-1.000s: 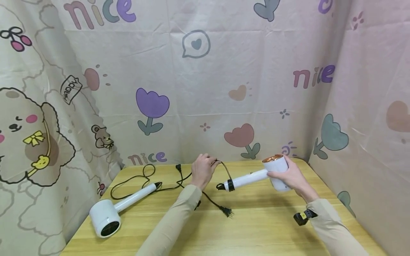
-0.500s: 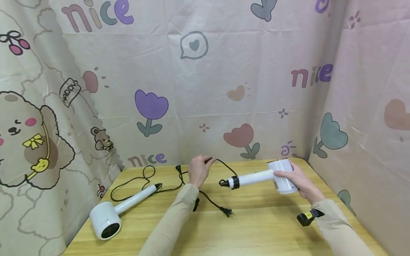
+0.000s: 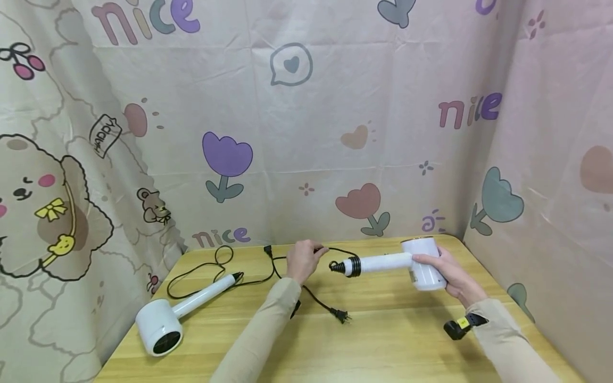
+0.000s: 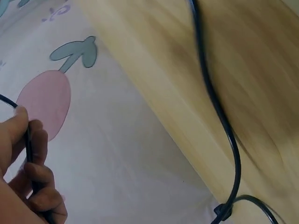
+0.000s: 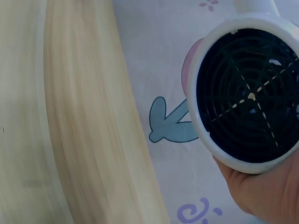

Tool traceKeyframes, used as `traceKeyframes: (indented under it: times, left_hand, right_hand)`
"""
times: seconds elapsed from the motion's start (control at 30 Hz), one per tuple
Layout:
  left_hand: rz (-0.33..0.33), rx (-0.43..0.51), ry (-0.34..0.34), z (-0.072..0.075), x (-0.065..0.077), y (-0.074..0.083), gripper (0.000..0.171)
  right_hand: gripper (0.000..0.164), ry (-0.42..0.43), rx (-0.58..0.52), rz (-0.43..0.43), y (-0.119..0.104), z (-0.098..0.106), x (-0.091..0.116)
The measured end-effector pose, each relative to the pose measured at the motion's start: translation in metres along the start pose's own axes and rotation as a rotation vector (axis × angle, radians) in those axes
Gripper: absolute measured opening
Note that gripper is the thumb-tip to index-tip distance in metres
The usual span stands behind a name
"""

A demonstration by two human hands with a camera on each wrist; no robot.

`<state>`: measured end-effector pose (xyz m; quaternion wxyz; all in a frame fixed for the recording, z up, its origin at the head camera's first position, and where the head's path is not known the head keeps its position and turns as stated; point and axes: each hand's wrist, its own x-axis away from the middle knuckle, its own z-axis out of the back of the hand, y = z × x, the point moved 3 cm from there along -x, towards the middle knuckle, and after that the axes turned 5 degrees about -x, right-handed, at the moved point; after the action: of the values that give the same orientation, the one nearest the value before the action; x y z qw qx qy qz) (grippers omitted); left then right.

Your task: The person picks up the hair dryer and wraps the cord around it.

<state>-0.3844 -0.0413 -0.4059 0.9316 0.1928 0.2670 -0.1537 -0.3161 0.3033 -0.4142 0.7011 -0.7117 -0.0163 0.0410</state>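
Note:
My right hand [image 3: 454, 272] grips the head of a white hair dryer [image 3: 385, 263], holding it above the table with its handle pointing left. In the right wrist view the dryer's round dark grille [image 5: 247, 98] faces the camera. Several turns of black cord [image 3: 354, 266] are wound round the end of that handle. From the coil the cord runs left to my left hand [image 3: 303, 261], which pinches it between thumb and fingers. The left wrist view shows the cord [image 4: 29, 144] passing through the curled fingers of that hand.
A second white hair dryer [image 3: 158, 325] lies at the left of the wooden table [image 3: 383, 340], its black cord [image 3: 191, 267] looped behind it. One plug [image 3: 341, 316] rests mid-table and another [image 3: 267, 249] near the back edge. A printed curtain [image 3: 297, 133] surrounds the table.
The right hand has turned the dryer so its upper rim shows edge-on, moving it slightly right. The cord between the coil and the left hand has swung from steep to nearly level.

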Motion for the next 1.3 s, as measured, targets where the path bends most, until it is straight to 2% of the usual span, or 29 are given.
traceKeyframes:
  times: [0.13, 0.3, 0.5, 0.6, 0.7, 0.83, 0.9, 1.07, 1.2, 1.3]
  left_hand:
    - [-0.055, -0.058, -0.042, -0.004, 0.003, 0.002, 0.018]
    - [-0.116, -0.083, -0.063, -0.009, 0.006, 0.005, 0.015]
    - [-0.255, -0.119, -0.11, -0.012, 0.008, 0.02, 0.013]
    - [-0.312, -0.153, -0.11, -0.011, 0.01, 0.027, 0.013]
    - [-0.389, -0.183, -0.061, -0.01, 0.013, 0.031, 0.012]
    - [-0.521, -0.239, 0.04, -0.01, 0.018, 0.034, 0.011]
    - [-0.551, -0.252, 0.06, -0.009, 0.019, 0.037, 0.011]
    - [-0.557, -0.268, 0.063, -0.004, 0.019, 0.045, 0.015]
    - [-0.564, -0.27, 0.116, 0.002, 0.017, 0.05, 0.012]
    - [-0.562, -0.273, 0.168, 0.006, 0.015, 0.052, 0.011]
  right_hand:
    - [0.042, 0.022, -0.073, -0.009, -0.001, 0.002, 0.0]
    - [0.038, 0.074, -0.209, -0.079, -0.001, 0.001, 0.001]
    - [0.04, 0.168, -0.399, -0.175, -0.003, -0.006, 0.0]
    - [0.042, 0.224, -0.436, -0.212, -0.004, -0.008, 0.0]
    - [0.042, 0.271, -0.45, -0.225, -0.004, -0.01, 0.002]
    - [0.048, 0.351, -0.429, -0.225, -0.003, -0.011, 0.003]
    - [0.051, 0.41, -0.398, -0.216, -0.002, -0.012, 0.004]
    - [0.062, 0.554, -0.285, -0.122, -0.003, -0.013, 0.0]
    - [0.076, 0.62, -0.143, -0.052, -0.005, -0.014, -0.003]
    - [0.085, 0.649, 0.013, -0.021, -0.006, -0.014, -0.003]
